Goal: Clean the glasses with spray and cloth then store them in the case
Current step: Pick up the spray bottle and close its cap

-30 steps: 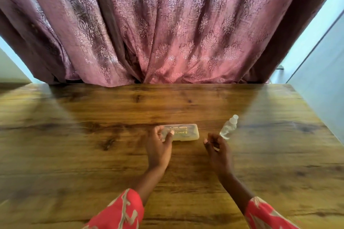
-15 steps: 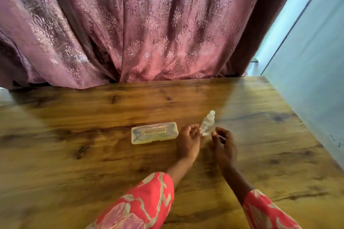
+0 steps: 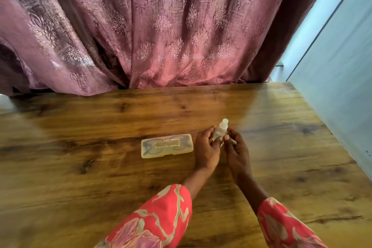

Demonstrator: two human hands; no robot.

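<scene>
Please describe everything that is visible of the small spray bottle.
The spray bottle is small, of clear or whitish plastic, with a rounded pale cap on top. It stands roughly upright, leaning a little, above the wooden table, to the right of the closed glasses case. Both hands hold it: the left hand on its left side, the right hand on its right. Its lower part is hidden by the fingers.

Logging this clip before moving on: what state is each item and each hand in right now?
Glasses case: closed, flat on the table, glasses visible inside through the lid.
Spray bottle: cap on, held between both hands.
Left hand: fingers curled on the bottle.
Right hand: fingers on the bottle's other side.
Cloth: not visible.
</scene>
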